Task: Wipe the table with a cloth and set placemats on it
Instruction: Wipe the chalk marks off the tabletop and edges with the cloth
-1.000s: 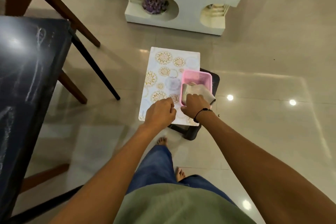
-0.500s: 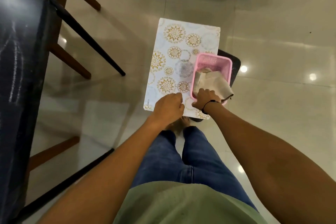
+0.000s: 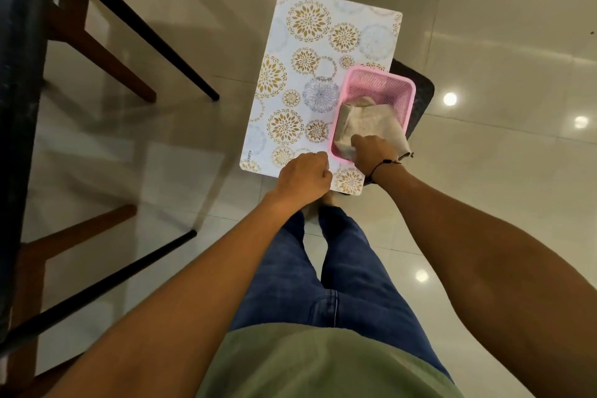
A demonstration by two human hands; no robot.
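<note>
Glossy pale floor tiles (image 3: 500, 42) fill most of what I see, with the dark counter (image 3: 16, 107) running down the far left edge, well apart from the pink basket (image 3: 387, 84). That basket is my landmark: it sits on the floral placemat (image 3: 300, 74), which overhangs a small black stool (image 3: 420, 90) under the basket's right side.

Over the last second my view has tipped downward and closed in on the stool, so the white cabinet beyond the basket has dropped out of sight. My right hand (image 3: 371, 155) has stayed on the grey cloth (image 3: 365, 123), fingers curled round its near end, and the cloth now lies lower, mostly inside the basket with one corner spilling over the right rim. My left hand (image 3: 303, 176) has held its place just left of the basket's near corner, curled in a fist at the placemat's near edge; I cannot tell whether it pinches the mat or only rests there.

I judge wiping has not begun: the cloth is not yet out of the basket, and the placemat is not yet on the counter.
</note>
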